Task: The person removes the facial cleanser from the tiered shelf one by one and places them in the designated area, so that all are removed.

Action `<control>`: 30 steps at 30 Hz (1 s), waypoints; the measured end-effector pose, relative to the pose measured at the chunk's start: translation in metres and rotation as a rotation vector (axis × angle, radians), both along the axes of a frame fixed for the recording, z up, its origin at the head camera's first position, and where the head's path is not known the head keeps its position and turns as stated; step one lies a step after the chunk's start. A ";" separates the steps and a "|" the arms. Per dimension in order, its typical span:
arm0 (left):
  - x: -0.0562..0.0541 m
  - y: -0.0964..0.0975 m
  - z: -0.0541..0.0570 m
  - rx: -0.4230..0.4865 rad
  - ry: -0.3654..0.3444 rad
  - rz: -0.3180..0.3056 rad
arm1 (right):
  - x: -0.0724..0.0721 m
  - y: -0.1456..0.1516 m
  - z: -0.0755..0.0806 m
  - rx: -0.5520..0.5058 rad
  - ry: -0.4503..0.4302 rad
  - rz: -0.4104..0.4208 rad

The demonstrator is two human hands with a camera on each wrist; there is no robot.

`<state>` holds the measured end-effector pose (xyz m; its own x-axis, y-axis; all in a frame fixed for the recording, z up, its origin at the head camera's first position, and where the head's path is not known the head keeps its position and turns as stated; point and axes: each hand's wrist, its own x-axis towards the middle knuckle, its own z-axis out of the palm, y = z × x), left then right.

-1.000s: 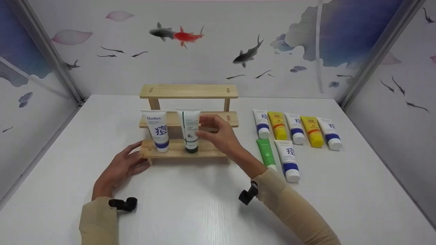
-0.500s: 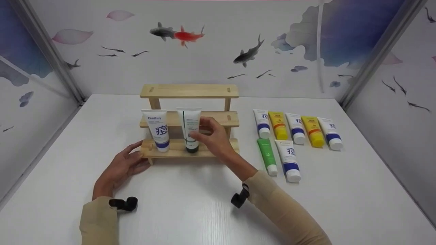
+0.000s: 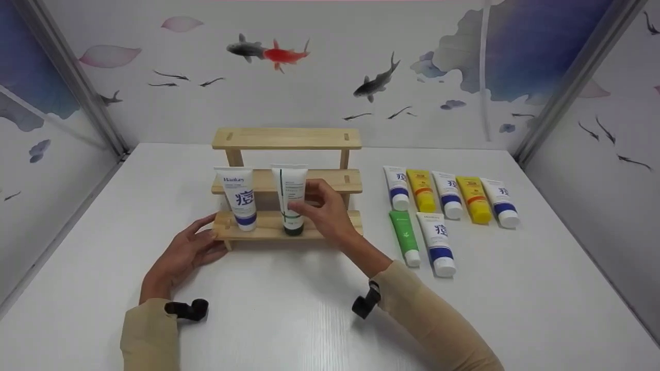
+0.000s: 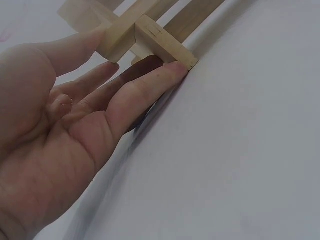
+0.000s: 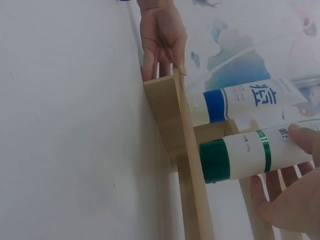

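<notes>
In the head view, a white squeeze tube with a green stripe and dark green cap [image 3: 292, 198] stands cap down at the lowest step of the wooden rack [image 3: 286, 139]. My right hand [image 3: 330, 211] pinches it from the right, thumb across its front, fingers behind. Whether its cap touches the wood is unclear. To its left, a white tube with a blue band [image 3: 240, 198] stands cap down on the same step. My left hand [image 3: 188, 250] holds the rack's left end. The left wrist view shows its thumb at the step and its fingers [image 4: 145, 92] against the leg.
Right of the rack, several tubes lie in two rows: white ones with blue bands [image 3: 438, 239], yellow ones [image 3: 420, 188] and a green one [image 3: 403, 234]. The white table [image 3: 289, 319] is bounded by printed wall panels [image 3: 330, 87] at the back and sides.
My right thumb has moved from the green-striped tube's right edge onto its front. That tube has then shifted slightly right and toward me. The left hand stays in place.
</notes>
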<state>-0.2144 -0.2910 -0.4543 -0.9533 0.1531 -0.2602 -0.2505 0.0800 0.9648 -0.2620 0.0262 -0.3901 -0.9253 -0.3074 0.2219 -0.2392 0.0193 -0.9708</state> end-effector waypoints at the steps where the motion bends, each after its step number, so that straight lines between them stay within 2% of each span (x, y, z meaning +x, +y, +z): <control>1: 0.000 0.000 0.001 -0.001 -0.001 0.001 | 0.000 0.002 0.001 -0.001 -0.003 -0.003; 6: 0.001 0.000 0.004 -0.015 0.000 -0.003 | 0.001 0.012 0.009 -0.027 -0.023 -0.029; 12: 0.001 0.000 0.001 -0.012 -0.007 -0.007 | 0.004 0.030 0.018 -0.044 -0.032 -0.060; 25: 0.000 0.000 0.001 -0.021 -0.012 -0.009 | 0.017 0.068 0.040 -0.035 0.060 -0.134; 30: 0.001 0.000 0.001 -0.021 -0.014 -0.012 | 0.021 0.084 0.047 -0.039 0.052 -0.175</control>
<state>-0.2136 -0.2909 -0.4532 -0.9477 0.1592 -0.2767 -0.2627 0.1036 0.9593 -0.2410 0.1106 -0.3431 -0.9510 -0.1328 0.2793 -0.2852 0.0272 -0.9581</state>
